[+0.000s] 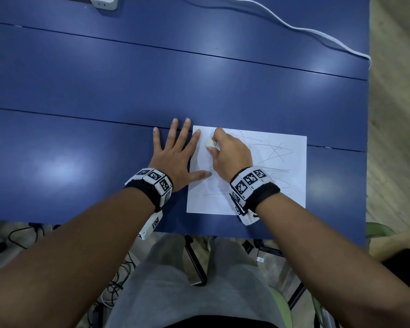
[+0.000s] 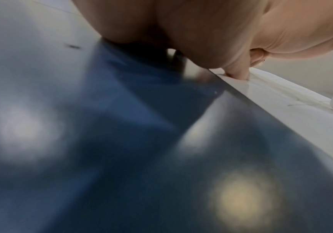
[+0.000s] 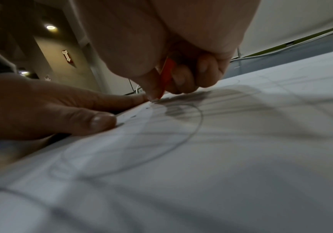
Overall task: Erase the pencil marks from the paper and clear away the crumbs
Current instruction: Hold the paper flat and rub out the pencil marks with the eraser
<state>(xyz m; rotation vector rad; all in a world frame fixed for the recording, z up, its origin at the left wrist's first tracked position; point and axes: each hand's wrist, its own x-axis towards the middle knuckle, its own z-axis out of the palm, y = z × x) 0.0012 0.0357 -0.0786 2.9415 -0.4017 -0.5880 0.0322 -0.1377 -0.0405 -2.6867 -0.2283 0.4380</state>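
A white paper (image 1: 282,185) with grey pencil scribbles (image 1: 273,152) lies near the blue table's front right. My right hand (image 1: 230,152) grips a white eraser (image 1: 211,143) with a barcoded sleeve and holds it down on the sheet's upper left part. In the right wrist view the eraser's sleeve (image 3: 166,74) shows red between thumb and fingers, over the paper (image 3: 221,157). My left hand (image 1: 175,155) lies flat with fingers spread, its index fingertip and thumb pressing the sheet's left edge. The left wrist view shows the left hand (image 2: 237,69) touching the paper (image 2: 291,107).
The blue table (image 1: 128,91) stretches away to the left and back. A white power strip (image 1: 103,2) sits at the far edge and a white cable (image 1: 305,31) runs to the right edge. Cables lie on the floor below the front edge.
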